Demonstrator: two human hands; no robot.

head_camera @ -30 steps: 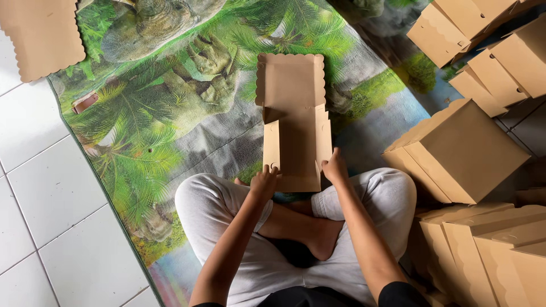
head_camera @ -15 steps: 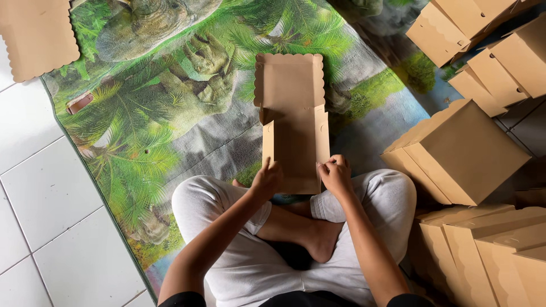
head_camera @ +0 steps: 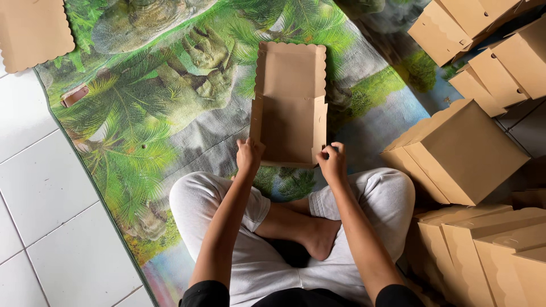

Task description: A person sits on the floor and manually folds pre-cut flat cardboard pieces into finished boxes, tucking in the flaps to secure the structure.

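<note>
Head view: left hand (head_camera: 248, 157) and right hand (head_camera: 333, 162) pinch the cardboard box's (head_camera: 290, 108) near corners.

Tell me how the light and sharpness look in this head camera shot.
Head view: soft, even daylight, no glare; the half-folded cardboard box and both hands, left and right, look sharp; the far-right box stacks sit slightly dimmer.

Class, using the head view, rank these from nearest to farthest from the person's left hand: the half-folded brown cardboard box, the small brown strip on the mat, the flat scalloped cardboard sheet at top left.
From the left hand:
1. Half-folded brown cardboard box, gripped at its near corner.
2. Small brown strip, on the mat, upper left.
3. Flat scalloped cardboard sheet, top-left corner.
</note>
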